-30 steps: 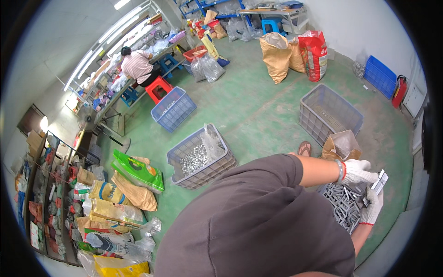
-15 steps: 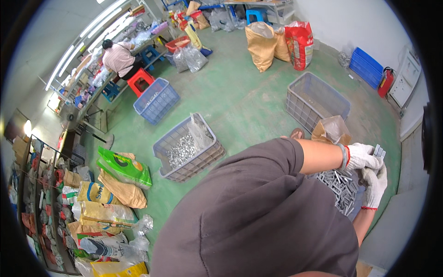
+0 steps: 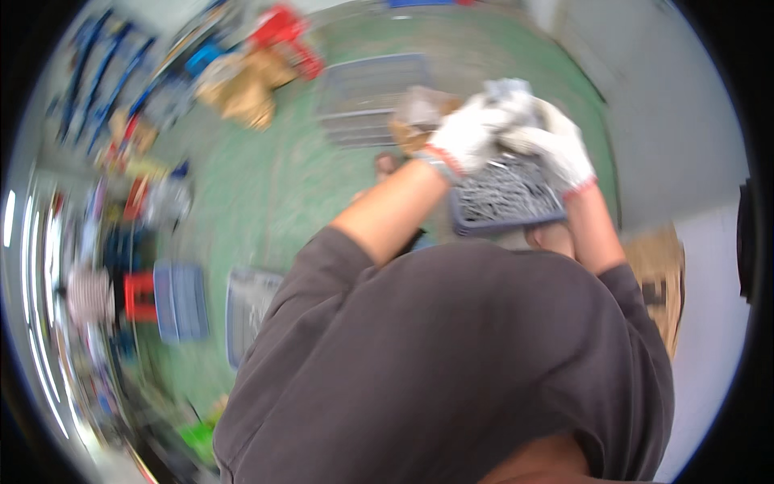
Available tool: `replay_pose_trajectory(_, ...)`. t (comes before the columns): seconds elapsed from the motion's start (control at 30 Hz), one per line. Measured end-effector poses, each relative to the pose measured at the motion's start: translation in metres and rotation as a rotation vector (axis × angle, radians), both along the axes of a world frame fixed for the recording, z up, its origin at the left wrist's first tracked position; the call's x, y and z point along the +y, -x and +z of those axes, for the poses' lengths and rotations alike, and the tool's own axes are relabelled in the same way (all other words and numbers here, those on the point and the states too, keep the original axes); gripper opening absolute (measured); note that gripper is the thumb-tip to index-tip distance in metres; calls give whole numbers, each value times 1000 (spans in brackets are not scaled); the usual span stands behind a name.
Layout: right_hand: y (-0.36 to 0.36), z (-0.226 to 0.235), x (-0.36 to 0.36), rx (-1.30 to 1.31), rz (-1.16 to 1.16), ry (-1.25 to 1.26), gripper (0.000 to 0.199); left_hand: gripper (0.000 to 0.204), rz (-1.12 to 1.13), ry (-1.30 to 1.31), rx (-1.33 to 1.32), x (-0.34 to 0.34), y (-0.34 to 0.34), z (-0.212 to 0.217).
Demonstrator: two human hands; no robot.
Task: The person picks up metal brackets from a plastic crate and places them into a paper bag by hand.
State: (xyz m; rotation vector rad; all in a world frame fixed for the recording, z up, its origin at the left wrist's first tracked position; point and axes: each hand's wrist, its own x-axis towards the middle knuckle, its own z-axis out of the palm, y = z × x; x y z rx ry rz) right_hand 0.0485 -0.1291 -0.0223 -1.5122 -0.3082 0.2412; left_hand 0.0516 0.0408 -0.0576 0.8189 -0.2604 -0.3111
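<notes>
Both my hands wear white knitted gloves with red cuffs, and both are smeared by motion. My left hand point(image 3: 469, 139) and my right hand point(image 3: 562, 152) meet above a blue-grey crate point(image 3: 508, 227), closed round a small bunch of grey metal pieces point(image 3: 509, 90). The bunch sticks out past the fingers at the far side. Just below the gloves, the crate holds many loose short metal bars point(image 3: 506, 192), grey and shiny. How the fingers divide the bunch between them is hidden by the gloves and blur.
An open cardboard box point(image 3: 415, 121) stands left of the crate, beside a grey mesh basket point(image 3: 367, 97). Tan sacks point(image 3: 246, 85) and a red bag point(image 3: 282, 36) lie farther left. Flattened cardboard point(image 3: 657, 274) is at right by the wall. A person point(image 3: 90, 292) sits far left.
My view has swung round to the right, so the hands and crate now appear nearer the middle. The hands stay together over the crate, with metal pieces still between them.
</notes>
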Motion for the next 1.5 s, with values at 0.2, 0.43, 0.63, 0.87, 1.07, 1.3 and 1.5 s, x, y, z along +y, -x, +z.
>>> replay_pose_trajectory(0.2, 0, -6, -23, 85, -9, -97, 60, 43, -127, -32, 78, -7, 3, 15)
replay_pose_trajectory(0.43, 2, -4, -29, 204, 27, -400, 40, 32, -113, 160, 197, -6, -9, 16)
replay_pose_trajectory(0.63, -2, -21, -35, 278, 14, -550, 29, 39, -131, 235, 241, -3, -11, 17)
replay_pose_trajectory(0.87, 2, -12, -40, 256, -14, -619, 28, 60, -37, 339, 247, 4, -5, 18)
replay_pose_trajectory(1.07, -1, -9, -50, 168, 76, -646, 48, 76, -220, 470, 386, 22, -13, 8)
replay_pose_trajectory(1.3, -7, -8, -48, 119, 120, -677, 53, 86, -107, 402, 349, 24, -7, 17)
replay_pose_trajectory(1.5, -9, -2, -41, 68, 81, -600, 65, 31, 10, 375, 526, 11, -2, 17)
